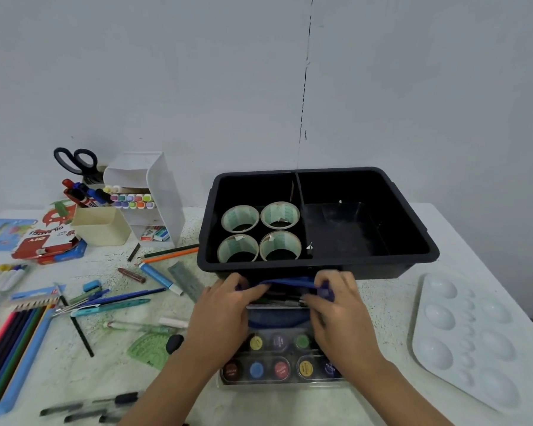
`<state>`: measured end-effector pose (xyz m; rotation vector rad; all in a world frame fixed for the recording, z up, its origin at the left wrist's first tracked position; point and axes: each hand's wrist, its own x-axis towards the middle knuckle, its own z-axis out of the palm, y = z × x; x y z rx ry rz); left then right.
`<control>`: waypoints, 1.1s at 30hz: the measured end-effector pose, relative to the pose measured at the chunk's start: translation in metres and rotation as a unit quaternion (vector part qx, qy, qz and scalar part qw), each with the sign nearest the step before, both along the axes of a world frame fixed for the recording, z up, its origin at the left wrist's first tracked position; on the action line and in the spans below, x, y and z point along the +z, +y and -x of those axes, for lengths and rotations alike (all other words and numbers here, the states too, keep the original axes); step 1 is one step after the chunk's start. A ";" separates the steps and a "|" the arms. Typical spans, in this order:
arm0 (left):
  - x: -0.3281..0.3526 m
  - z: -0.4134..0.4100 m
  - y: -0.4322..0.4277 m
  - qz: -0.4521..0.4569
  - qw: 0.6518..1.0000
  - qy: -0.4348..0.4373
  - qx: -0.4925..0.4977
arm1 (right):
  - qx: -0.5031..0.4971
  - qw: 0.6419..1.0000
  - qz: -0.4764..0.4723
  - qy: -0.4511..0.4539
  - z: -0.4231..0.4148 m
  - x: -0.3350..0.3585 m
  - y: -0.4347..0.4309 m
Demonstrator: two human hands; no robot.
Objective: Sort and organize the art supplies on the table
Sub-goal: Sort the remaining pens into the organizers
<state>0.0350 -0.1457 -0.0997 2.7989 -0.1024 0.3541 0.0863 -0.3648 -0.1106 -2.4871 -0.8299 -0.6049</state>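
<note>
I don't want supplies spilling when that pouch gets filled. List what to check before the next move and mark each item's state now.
1. Left hand grips one edge of the blue pouch: ok.
2. Right hand grips the opposite edge: ok.
3. Pouch mouth pulled open between the hands: ok.
4. Room left inside the pouch: cannot tell, the inside is dark and partly hidden.
5. A hand free to pick up the loose pens on the table: not ok, both hold the pouch.
6. Tape rolls standing together in the left compartment of the black bin: ok.
</note>
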 end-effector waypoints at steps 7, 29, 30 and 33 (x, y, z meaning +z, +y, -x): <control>0.005 -0.002 0.009 0.145 0.989 0.000 -0.031 | -0.071 0.997 0.030 0.020 -0.001 0.010 -0.001; 0.034 0.039 0.068 0.325 0.934 0.128 -0.081 | -0.055 0.994 -0.075 0.050 0.042 0.013 0.047; 0.035 0.044 0.075 0.317 0.937 0.126 -0.070 | -0.046 0.994 -0.080 0.052 0.045 0.014 0.054; 0.036 0.059 0.102 0.292 0.952 0.097 -0.013 | -0.011 0.993 -0.084 0.084 0.052 0.016 0.079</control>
